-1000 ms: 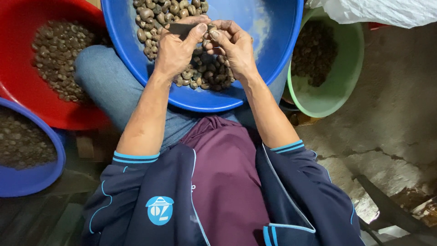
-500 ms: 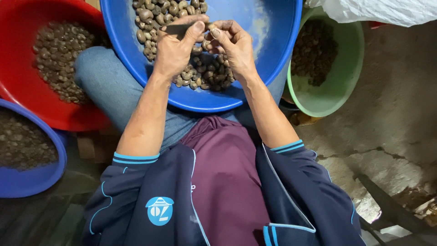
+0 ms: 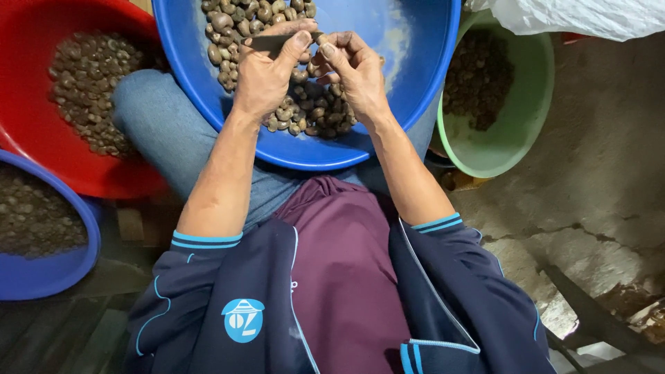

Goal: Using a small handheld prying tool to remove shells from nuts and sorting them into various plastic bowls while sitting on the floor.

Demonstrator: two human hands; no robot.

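On the lap at twelve o'clock sits the big blue basin [image 3: 415, 104], one of four smooth round plastic tubs: a red tub [image 3: 41, 28] at ten, a second blue tub [image 3: 41, 277] at nine, a green tub [image 3: 526, 131] at two, all holding lumpy brown nuts. Cracked grey concrete floor [image 3: 596, 201] lies at three. Two hands work: the left hand [image 3: 267, 73] pinches a flat dark blade [image 3: 267, 41], while the right hand [image 3: 353, 69] has its fingertips closed on one nut [image 3: 320, 39].

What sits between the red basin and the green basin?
In the head view, the big blue basin of brown nuts lies between the red basin and the green basin, resting on the person's lap.
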